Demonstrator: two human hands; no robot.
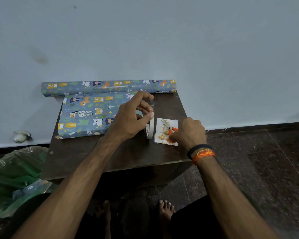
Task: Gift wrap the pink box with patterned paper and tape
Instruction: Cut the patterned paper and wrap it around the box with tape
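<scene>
Tape roll stands between hands, left hand pinching it.

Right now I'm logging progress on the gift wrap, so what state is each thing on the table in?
Wrapped box: covered in patterned paper, lying flat.
Paper roll: rolled up, lying along the wall.
Tape roll: on edge, a clear strip pulled up from it.
Left hand: pinches the strip.
Scissors: lying on a small card.
Right hand: fingers curled at the orange handles.
</scene>
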